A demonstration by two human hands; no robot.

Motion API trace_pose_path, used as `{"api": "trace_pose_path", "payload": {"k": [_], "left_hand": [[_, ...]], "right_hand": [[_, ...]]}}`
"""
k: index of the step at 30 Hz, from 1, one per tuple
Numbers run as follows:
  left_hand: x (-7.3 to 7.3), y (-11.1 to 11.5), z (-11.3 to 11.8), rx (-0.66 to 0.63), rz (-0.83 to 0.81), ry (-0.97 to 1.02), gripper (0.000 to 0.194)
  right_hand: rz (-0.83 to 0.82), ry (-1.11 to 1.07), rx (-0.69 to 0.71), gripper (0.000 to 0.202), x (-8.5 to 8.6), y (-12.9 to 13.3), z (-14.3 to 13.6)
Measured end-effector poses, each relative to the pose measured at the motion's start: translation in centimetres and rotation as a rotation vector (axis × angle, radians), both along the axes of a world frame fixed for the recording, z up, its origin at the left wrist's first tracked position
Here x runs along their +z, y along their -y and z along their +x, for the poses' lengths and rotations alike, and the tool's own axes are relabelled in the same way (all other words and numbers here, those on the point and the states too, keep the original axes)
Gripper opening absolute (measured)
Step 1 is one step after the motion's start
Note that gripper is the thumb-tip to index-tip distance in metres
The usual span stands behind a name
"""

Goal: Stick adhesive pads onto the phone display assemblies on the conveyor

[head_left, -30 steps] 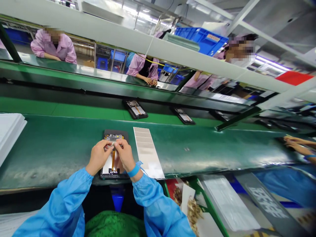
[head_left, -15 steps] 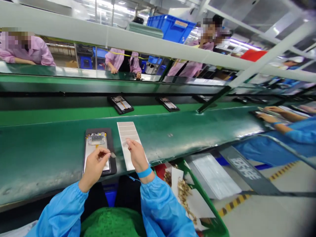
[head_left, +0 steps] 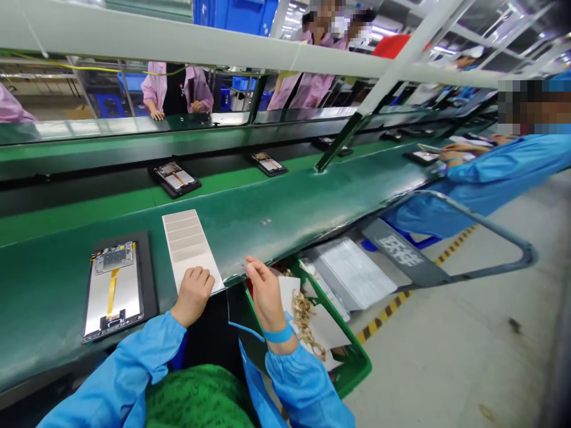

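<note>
Resting left hand: fingers loosely curled, knuckles up, over the near end of the striped sheet; I cannot tell whether they grip it.
Right hand: raised by the front edge of the desk, thumb and forefinger drawn close together; I cannot tell whether anything sits between them.
Wristband: blue, around the right wrist, near a thin blue cord.
Striped sheet: flat on the desk, to the right of the opened tablet, beige bands across its far part, white nearer the person.
Opened tablet: on a dark pad, apart from both hands; circuit board at its far end, yellow ribbon cable running toward the near end.
Conveyor belt: green, beyond the desk, carrying more tablets.
Green bin: below the desk, holding white paper scraps and tangled tan strips.
Floor: yellow-and-black tape passes a clear plastic package beside the bin.
Across the line: a person in a pink jacket stands facing us.
Far right: a co-worker's blue sleeve reaches over the desk.
</note>
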State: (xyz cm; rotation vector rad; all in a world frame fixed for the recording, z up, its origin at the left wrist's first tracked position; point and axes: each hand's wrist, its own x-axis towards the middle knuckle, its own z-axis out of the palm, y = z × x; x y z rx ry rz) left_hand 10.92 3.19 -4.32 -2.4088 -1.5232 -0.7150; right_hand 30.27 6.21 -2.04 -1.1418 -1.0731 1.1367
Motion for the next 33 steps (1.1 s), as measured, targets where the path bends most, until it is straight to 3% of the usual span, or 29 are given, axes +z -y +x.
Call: {"api": "trace_pose_path", "payload": {"k": [5,10,13,16,20,23,27,33], "left_hand": [[-0.1,1.9,-0.2,-0.048,-0.105,-0.087,0.015],[1.5,4.5,-1.3,-0.070,-0.220,-0.068,0.035],[3.0,6.9,-4.6,-0.081,-0.160,0.063,0.037],[3.8,9.4,-10.2,0.063,-0.017,0.225,0.034],[3.1,11.5,-18.2,0.345,0.038,0.290,0.026],[2.2,11.5,-22.0,0.428,0.001,0.295,0.024],[1.5,10.4,-23.5,0.425,-0.045,0.280,0.028],[0.3,9.3,-24.1,0.403,-0.076,0.253,0.032]], "right_hand": [[0.006,-0.029,0.044,0.020,0.2,-0.2,-0.5],[0.018,-0.014,0.175,0.021,2.6,-0.7,-3.5],[0.034,-0.001,0.315,0.022,4.0,-0.6,-7.3],[0.093,0.054,0.474,0.022,4.6,-0.4,-12.5],[0.167,0.209,0.593,0.019,3.7,-0.6,-20.9],[0.209,0.344,0.615,0.013,2.1,-1.1,-26.5],[0.217,0.467,0.576,0.012,-0.1,-1.7,-30.8],[0.219,0.601,0.513,0.009,-1.6,-1.5,-31.7]]}}
